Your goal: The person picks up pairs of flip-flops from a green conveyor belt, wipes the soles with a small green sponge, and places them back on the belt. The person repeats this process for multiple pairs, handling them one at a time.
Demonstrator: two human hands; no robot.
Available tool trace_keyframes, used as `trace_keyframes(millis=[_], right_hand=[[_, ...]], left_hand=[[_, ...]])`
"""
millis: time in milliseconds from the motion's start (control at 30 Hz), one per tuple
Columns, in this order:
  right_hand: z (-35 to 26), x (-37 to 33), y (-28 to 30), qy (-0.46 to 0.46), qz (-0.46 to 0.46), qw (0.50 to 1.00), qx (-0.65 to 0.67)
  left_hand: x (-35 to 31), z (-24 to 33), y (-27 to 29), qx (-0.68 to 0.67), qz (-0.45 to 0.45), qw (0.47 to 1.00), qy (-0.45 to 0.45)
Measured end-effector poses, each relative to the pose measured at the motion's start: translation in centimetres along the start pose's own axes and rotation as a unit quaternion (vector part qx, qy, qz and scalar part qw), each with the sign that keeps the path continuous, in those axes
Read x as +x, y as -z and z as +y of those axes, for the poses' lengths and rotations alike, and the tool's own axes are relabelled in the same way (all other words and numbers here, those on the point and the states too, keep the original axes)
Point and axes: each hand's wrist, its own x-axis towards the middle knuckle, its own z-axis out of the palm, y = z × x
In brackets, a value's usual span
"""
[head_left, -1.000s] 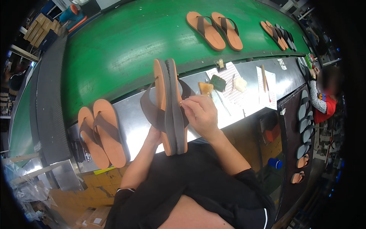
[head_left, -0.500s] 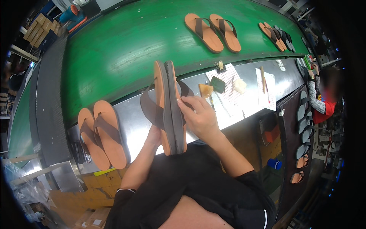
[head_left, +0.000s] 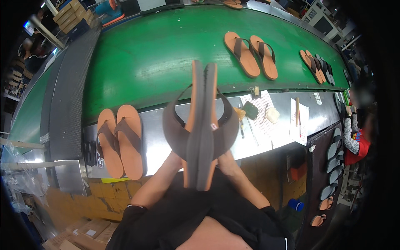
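A pair of flip-flops (head_left: 199, 141) is held up before me, soles pressed together and toes and heels lined up. Their footbeds are tan, their soles dark grey, and the brown straps bow out on both sides. My left hand (head_left: 174, 161) grips the pair low on the left, its fingers mostly hidden behind a strap. Low on the right, my right hand (head_left: 226, 161) holds it too, fingers largely covered by the other strap. Another tan pair of flip-flops (head_left: 131, 143) lies on the metal bench to the left.
A green conveyor belt (head_left: 158, 54) runs beyond the metal bench (head_left: 156, 121). Tan flip-flops (head_left: 248, 62) rest on it. Printed sheets (head_left: 264, 125), a green block (head_left: 251, 110) and a pale block (head_left: 272, 115) lie at right. A co-worker in red (head_left: 361, 143) stands far right, beside racked sandals (head_left: 333, 162).
My right hand has left the upper strap and moved down to the pair's lower right side. The held pair has turned so both straps spread outward. The whole view has shifted.
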Motion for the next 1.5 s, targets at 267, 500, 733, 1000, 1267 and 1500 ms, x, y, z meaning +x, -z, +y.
trace_keyframes(millis=[267, 500, 733, 1000, 1267, 1500], right_hand=[[-2.2, -0.1, 0.2, -0.161, -0.068, 0.947, 0.268], [-2.4, -0.1, 0.1, -0.168, -0.064, 0.944, 0.276], [-2.6, -0.7, 0.6, -0.125, -0.054, 0.965, 0.224], [-3.9, -1.3, 1.5, -0.026, -0.095, 0.990, 0.103], [-5.3, 0.6, 0.8, 0.091, 0.075, 0.979, 0.169], [-6.6, 1.0, 3.7, 0.223, 0.260, 0.878, -0.333]], left_hand=[[-2.4, 2.8, -4.0, 0.070, 0.086, 0.993, 0.052], [-3.0, 3.6, -5.3, 0.066, 0.104, 0.992, 0.034], [-3.5, 3.5, -2.8, 0.103, -0.013, 0.995, -0.006], [-3.6, 2.5, -1.1, 0.058, -0.135, 0.979, -0.140], [-3.9, 4.1, -1.5, 0.015, 0.069, 0.991, -0.112], [-3.3, 7.5, -3.0, 0.490, 0.212, 0.805, -0.258]])
